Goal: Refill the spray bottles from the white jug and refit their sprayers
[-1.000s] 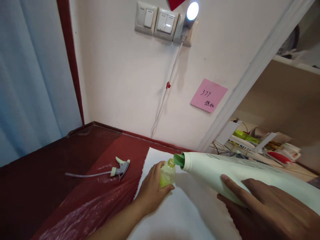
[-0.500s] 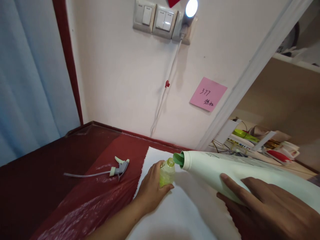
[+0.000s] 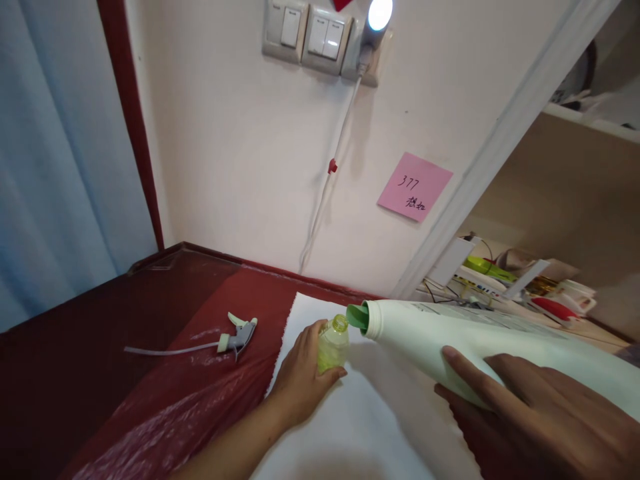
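Note:
My left hand (image 3: 303, 373) is wrapped round a small clear yellow-green spray bottle (image 3: 333, 347) with its top off, held over a white sheet (image 3: 360, 413). Its open neck tilts slightly toward a large pale green jug (image 3: 430, 340). My right hand (image 3: 540, 407) grips that jug, which lies nearly level with its mouth pointing left. The jug's green pouring lip (image 3: 357, 317) sits right beside the bottle's neck; I cannot make out a stream between them. On the red plastic to the left lies a grey and pale green trigger sprayer (image 3: 237, 339) with its long tube.
Behind stands a white wall with switches (image 3: 326, 38), a plugged-in lamp (image 3: 379, 20) and a hanging white cable (image 3: 320, 207). A pink note (image 3: 415, 187) is stuck there. A blue curtain (image 3: 65, 147) hangs left. Cluttered shelves (image 3: 565, 133) are at the right.
Both hands, the bottle and the jug keep nearly the same places. The view has shifted very slightly.

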`<control>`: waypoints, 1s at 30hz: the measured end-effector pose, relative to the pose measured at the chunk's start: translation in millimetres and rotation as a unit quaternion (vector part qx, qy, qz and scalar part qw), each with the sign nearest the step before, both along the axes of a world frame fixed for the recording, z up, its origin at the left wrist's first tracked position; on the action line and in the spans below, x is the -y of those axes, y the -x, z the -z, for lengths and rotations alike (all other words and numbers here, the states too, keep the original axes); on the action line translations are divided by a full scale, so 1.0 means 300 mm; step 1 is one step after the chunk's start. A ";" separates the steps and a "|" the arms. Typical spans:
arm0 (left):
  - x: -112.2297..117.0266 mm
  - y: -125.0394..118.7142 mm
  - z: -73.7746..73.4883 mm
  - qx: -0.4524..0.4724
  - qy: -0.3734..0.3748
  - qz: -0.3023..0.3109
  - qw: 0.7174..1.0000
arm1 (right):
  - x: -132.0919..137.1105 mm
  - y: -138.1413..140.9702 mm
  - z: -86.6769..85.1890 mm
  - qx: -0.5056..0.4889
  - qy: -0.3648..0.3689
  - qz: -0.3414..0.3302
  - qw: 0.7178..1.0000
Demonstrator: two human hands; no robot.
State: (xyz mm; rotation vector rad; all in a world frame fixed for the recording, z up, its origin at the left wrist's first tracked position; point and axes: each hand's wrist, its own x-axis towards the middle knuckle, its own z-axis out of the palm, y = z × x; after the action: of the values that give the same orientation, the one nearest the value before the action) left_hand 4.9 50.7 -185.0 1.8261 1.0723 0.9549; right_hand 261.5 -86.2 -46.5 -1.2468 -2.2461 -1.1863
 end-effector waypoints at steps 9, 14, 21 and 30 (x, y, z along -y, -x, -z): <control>0.002 -0.001 -0.005 -0.005 0.001 -0.003 1.000 | -0.003 0.002 -0.002 0.015 -0.017 0.008 1.000; 0.000 -0.003 -0.006 -0.001 -0.004 -0.005 1.000 | 0.007 -0.001 -0.009 0.025 -0.007 0.016 1.000; 0.001 0.000 -0.008 -0.005 0.000 -0.006 1.000 | 0.013 0.000 -0.012 0.015 0.001 0.025 1.000; 0.000 0.001 -0.003 0.001 -0.007 -0.009 1.000 | 0.021 0.007 -0.020 0.017 -0.005 0.015 1.000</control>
State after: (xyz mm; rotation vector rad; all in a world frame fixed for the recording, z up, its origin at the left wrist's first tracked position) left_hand 4.6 50.7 -184.1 1.8297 1.0858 0.9767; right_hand 259.4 -92.5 -40.6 -1.2689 -2.2505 -1.2379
